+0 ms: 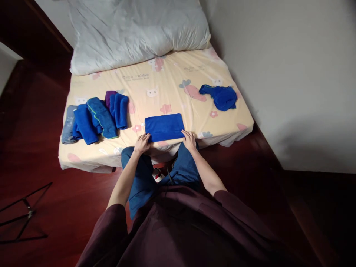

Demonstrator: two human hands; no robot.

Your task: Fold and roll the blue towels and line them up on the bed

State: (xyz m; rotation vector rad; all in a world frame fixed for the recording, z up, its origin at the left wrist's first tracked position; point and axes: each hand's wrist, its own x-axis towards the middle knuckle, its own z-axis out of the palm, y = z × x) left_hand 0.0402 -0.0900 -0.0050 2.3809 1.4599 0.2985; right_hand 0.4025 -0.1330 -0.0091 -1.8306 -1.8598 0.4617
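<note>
A blue cloth point(164, 127) lies folded into a flat rectangle near the front edge of the bed point(178, 79). My left hand point(142, 143) rests at its near left corner, fingers bent onto the edge. My right hand point(189, 139) rests at its near right corner, fingers curled on the cloth's edge. Both hands touch the cloth and the sheet.
A row of rolled blue and purple cloths point(96, 116) lies at the bed's left. A crumpled blue cloth point(220, 96) sits at the right. A white pillow point(136, 31) is at the head. A grey wall point(292, 74) stands right. A black metal frame point(25, 215) lies on the dark red floor.
</note>
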